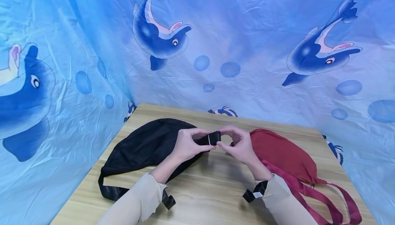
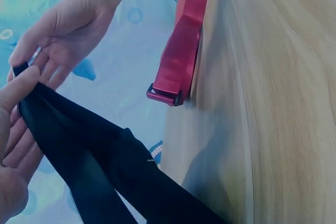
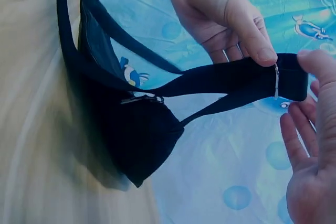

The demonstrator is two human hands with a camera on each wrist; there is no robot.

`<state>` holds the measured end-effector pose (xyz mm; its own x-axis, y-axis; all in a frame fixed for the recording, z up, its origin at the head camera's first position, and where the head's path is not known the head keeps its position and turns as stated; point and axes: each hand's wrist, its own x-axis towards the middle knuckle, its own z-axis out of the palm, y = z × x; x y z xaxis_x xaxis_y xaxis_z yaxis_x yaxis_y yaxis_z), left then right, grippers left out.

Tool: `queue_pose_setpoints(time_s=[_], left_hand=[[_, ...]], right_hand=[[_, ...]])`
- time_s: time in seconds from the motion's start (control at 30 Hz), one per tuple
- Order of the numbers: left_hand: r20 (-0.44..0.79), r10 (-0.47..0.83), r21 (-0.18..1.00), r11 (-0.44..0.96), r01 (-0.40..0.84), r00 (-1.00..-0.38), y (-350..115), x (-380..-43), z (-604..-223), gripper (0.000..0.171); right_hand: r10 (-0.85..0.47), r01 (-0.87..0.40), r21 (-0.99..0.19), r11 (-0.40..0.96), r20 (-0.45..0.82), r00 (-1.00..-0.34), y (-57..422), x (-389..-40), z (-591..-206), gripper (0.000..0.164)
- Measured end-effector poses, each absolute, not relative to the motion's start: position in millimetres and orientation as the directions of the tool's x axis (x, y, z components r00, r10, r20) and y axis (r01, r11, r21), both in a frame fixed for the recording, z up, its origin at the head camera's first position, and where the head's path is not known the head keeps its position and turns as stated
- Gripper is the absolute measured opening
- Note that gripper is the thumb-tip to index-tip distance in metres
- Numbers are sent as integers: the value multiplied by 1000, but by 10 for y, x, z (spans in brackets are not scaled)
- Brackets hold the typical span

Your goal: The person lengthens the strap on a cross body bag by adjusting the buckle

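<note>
Both hands meet mid-frame, and it's the strap (image 1: 215, 138) between them! The left hand (image 1: 185, 145) pinches it, thumb below and fingers above; the right hand (image 1: 240, 144) has the looped end, thumb and forefinger closed narrowly on it. A pale bar (image 3: 276, 81) crosses the strap just beside the left thumb in the right wrist view. The strap runs to the black bag (image 1: 145, 146), lying left of centre on the surface (image 1: 213, 190); the red bag (image 1: 284, 153) lies right of centre.

Lettering now: a white tag (image 1: 258, 194) shows on the right wristband (image 1: 263, 186), lower right of centre, its marks too small to read. The left forearm covers part of the black bag, the right hand overlaps the red bag's left end, and the red strap (image 1: 327, 202) gets cut off at the bottom edge, lower right. Fingers behind the strap are partly hidden.
</note>
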<state>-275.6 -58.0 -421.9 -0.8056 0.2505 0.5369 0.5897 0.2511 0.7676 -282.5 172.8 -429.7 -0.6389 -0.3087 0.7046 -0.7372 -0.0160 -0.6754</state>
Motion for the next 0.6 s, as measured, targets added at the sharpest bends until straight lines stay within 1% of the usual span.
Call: queue_pose_setpoints(time_s=[0.1,0.27,0.33,0.4,0.5,0.53,0.6], left_hand=[[534,250,765,264,588,-808,-573,-2764,-4205,44],[564,252,731,291,617,-787,-551,-2776,-4189,43],[556,253,742,278,610,-792,-552,-2778,-4193,43],[536,254,764,260,590,-806,-560,-2778,-4205,42],[502,255,793,245,557,-826,-577,-2773,-4233,43],[494,253,799,244,549,-832,-581,-2768,-4240,43],[493,249,796,258,548,-834,-585,-2754,-4250,43]], right_hand=[[-332,-724,-690,-9,685,-648,1730,-2841,-4264,48],[-404,-712,-700,61,635,-659,1699,-2855,-4131,44],[-401,-714,-699,44,642,-653,1695,-2848,-4100,40],[-375,-709,-705,-2,658,-653,1702,-2835,-4095,39],[-333,-681,-729,-75,662,-672,1726,-2820,-4122,40],[-329,-671,-736,-85,657,-678,1733,-2816,-4137,41],[-344,-650,-757,-63,628,-698,1735,-2811,-4158,45]])
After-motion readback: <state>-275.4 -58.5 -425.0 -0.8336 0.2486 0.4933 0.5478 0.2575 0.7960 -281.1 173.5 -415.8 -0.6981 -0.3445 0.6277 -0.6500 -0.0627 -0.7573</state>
